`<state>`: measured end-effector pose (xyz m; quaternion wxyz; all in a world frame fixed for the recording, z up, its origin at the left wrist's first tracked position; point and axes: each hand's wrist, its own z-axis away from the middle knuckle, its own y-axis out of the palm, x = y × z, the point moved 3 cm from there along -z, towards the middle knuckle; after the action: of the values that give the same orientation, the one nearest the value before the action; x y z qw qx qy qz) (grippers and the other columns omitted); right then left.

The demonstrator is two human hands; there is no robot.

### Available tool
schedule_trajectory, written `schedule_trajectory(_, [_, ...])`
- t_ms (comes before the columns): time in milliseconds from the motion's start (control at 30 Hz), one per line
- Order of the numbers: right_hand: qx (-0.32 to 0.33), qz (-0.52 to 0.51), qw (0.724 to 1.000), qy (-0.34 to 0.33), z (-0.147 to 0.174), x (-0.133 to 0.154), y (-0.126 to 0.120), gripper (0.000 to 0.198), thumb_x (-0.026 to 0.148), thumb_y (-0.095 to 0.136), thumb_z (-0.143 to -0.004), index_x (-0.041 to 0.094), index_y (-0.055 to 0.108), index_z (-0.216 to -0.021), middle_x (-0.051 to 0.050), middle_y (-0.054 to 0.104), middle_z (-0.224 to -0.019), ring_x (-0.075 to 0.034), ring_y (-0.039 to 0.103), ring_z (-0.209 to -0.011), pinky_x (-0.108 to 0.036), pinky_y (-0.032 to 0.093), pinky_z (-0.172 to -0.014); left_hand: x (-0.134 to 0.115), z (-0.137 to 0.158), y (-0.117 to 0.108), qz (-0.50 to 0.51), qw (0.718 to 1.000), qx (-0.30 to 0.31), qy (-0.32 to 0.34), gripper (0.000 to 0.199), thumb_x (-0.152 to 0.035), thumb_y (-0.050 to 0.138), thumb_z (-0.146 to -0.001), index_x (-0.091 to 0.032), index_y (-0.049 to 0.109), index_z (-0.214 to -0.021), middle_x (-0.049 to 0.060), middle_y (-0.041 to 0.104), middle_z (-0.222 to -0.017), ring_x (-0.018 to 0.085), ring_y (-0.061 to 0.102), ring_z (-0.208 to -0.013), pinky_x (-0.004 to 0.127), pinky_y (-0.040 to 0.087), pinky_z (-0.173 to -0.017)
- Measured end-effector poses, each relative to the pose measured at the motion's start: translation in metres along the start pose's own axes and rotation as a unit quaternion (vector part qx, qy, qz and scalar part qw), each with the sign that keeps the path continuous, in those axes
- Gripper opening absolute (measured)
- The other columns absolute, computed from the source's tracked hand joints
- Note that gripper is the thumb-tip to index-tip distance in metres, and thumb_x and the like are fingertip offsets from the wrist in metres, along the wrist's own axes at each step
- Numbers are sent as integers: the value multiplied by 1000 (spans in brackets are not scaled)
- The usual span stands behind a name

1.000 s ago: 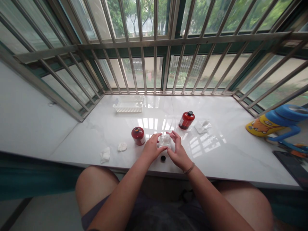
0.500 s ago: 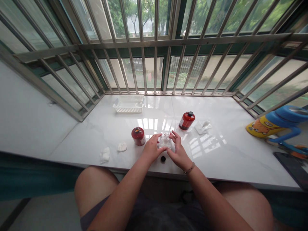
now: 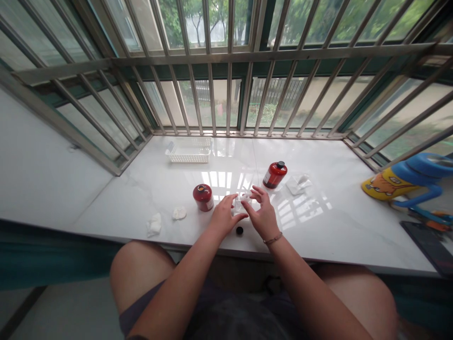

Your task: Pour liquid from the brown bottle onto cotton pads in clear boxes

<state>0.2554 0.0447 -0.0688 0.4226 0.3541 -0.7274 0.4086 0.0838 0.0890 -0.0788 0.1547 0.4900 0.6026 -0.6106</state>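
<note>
A small clear container (image 3: 240, 206) stands on the white counter between my hands; glare and my fingers hide part of it. My left hand (image 3: 225, 212) curves around its left and near sides, thumb in front and fingers behind. At its top, the thumb and fingers of my right hand (image 3: 261, 212) close on a small clear piece, partly hidden, which looks like a lid. A round black cap (image 3: 239, 230) lies just in front of the container. Left of my left hand is an uncapped dark red bottle (image 3: 203, 198). Another red bottle (image 3: 275, 175), black-capped, stands beyond my right hand.
A white perforated basket (image 3: 188, 156) sits near the window bars. Crumpled white tissues (image 3: 154, 225) lie at left, a white packet (image 3: 298, 184) at right. A blue and yellow tumbler (image 3: 392, 182) and a dark phone (image 3: 423, 248) are at far right.
My right hand has shifted from the container's right side up over its top, its thumb moving away from the left thumb. My left hand stays around the container.
</note>
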Motion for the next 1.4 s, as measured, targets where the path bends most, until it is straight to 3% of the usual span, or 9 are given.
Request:
schedule_trajectory(133, [3,-12,999,-37,-1,10,-10,66,51,77,-96,27,50,-151,-16,70,-140,-31,73,-124,-56,57,-112,-2,0,1,-12,1000,14,1,75,-39,91,-85,-25,56,-150,15,66,-147,31,72,-118,53,57,-111])
schedule_trajectory(267, [4,-17,999,-50,-3,16,-16,65,47,79,-96,27,50,-151,-15,71,-140,-31,74,-124,-56,57,-113,-5,5,3,-44,999,8,-12,97,-41,97,-78,-23,47,-159,20,58,-158,41,56,-147,62,45,-124])
schedule_trajectory(367, [7,-33,999,-39,-4,17,-17,63,47,79,-97,28,50,-149,-14,72,-138,-31,74,-124,-56,57,-113,-11,20,-6,-48,998,-29,-6,110,-46,98,-75,-23,37,-164,21,50,-165,42,46,-155,63,39,-128])
schedule_trajectory(567, [11,-18,999,-32,-5,26,-20,62,47,80,-95,29,52,-148,-13,74,-136,-31,74,-124,-58,55,-115,-21,83,-69,-95,983,-150,42,54,-46,77,-97,-27,58,-143,12,69,-143,31,63,-137,50,50,-121])
schedule_trajectory(667, [19,-1,999,-27,-5,29,-21,65,48,82,-93,30,53,-148,-12,73,-137,-32,73,-126,-57,56,-114,-2,121,-112,-164,965,-206,-16,29,-43,66,-102,-26,66,-126,10,75,-128,30,68,-126,49,52,-116])
schedule_trajectory(900, [-12,-6,1000,4,-5,25,-21,70,52,86,-89,29,53,-147,-11,74,-129,-31,74,-121,-57,56,-114,65,196,-188,-345,872,-295,-181,33,-47,54,-102,-19,67,-114,15,74,-123,33,66,-125,48,43,-121])
schedule_trajectory(1067, [-8,4,1000,1,-5,25,-22,70,52,86,-88,27,53,-144,-10,77,-117,-31,75,-119,-58,56,-114,90,208,-199,-371,829,-290,-301,42,-50,49,-97,-17,67,-115,18,72,-121,39,64,-125,51,46,-117])
schedule_trajectory(1267, [-46,31,998,-8,-5,35,-29,68,52,87,-86,28,55,-141,-10,78,-119,-32,77,-115,-58,58,-110,109,203,-211,-328,820,-273,-381,49,-57,52,-94,-19,69,-121,17,72,-124,38,67,-121,49,53,-111])
schedule_trajectory(1400, [-39,34,999,-10,-6,39,-31,69,52,86,-87,28,54,-143,-9,79,-117,-31,77,-114,-58,58,-109,121,212,-224,-331,800,-238,-440,61,-60,52,-93,-15,67,-131,24,67,-133,46,62,-129,57,51,-111])
